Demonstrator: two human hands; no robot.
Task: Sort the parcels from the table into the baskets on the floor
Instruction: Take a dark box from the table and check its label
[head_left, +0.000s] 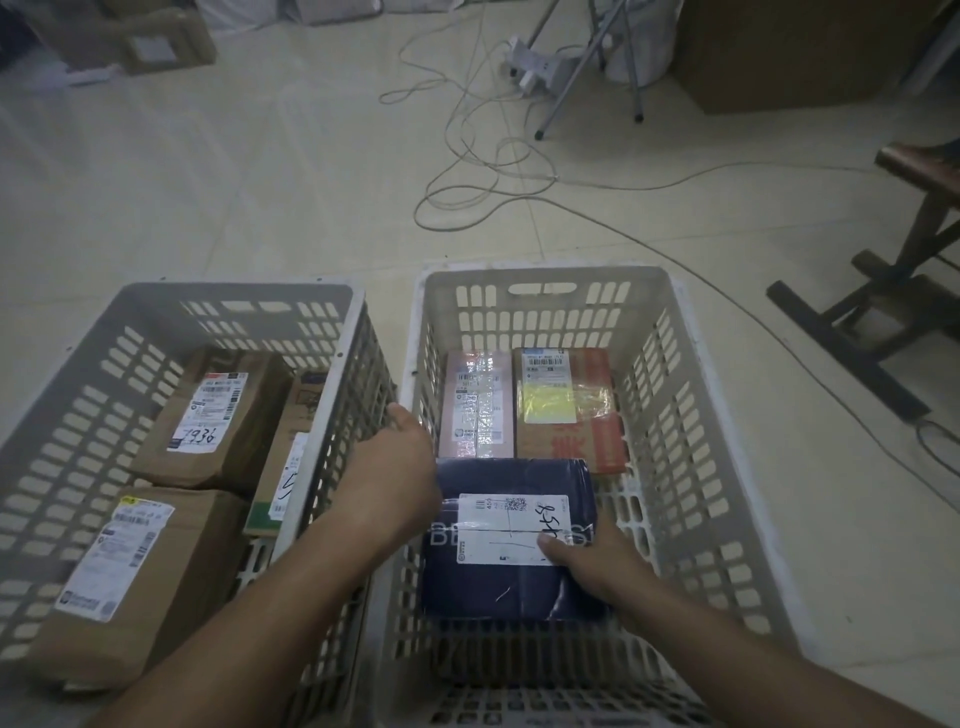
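Now right hand (592, 564) grips navy parcel (511, 540), long axis front-to-back in right basket (727, 415); left hand (387, 470) relaxed.

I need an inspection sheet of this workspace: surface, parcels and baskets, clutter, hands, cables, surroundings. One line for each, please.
Surface: pale tiled floor; no table in view.
Job's things: left basket holds three brown parcels; right basket holds two boxes and a dark blue parcel.
Clutter: nothing seen inside the baskets besides parcels.
Hands: left hand rests at the right basket's left wall; right hand grips the dark blue parcel.
Cables: loose cables lie on the floor beyond the baskets.
Surroundings: cardboard box, metal stand legs, dark wooden frame.
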